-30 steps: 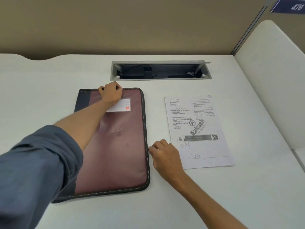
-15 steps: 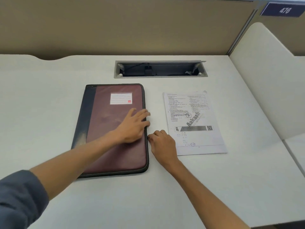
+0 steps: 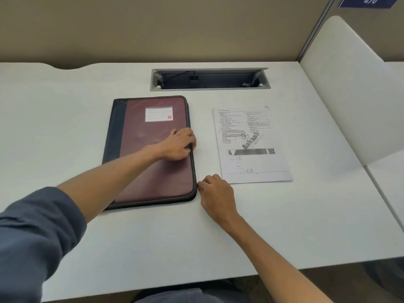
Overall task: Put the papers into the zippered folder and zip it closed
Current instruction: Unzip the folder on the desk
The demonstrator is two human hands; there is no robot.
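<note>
Left hand: the left hand (image 3: 179,144) lies palm down on the cover of the folder (image 3: 153,149), fingers curled over its right edge about halfway along; it pins the cover and grips nothing apart from that edge.
Right hand: the right hand (image 3: 215,189) rests on the bench (image 3: 65,127) just beside the folder's near right corner, fingertips bunched against the zip edge; whether they pinch a zip pull is too small to tell.
Folder: flat on the bench, cover down, maroon front with a dark spine strip and a white label (image 3: 159,114) near the top; whether the zip is undone along the right side cannot be told.
Papers: the papers (image 3: 251,145) lie in a neat stack on the bench to the right of the folder, apart from it and touched by neither hand.
Done: nothing yet goes into the folder.
Left: by my reading, open the folder, slide the stack in, then run the zip shut.
</note>
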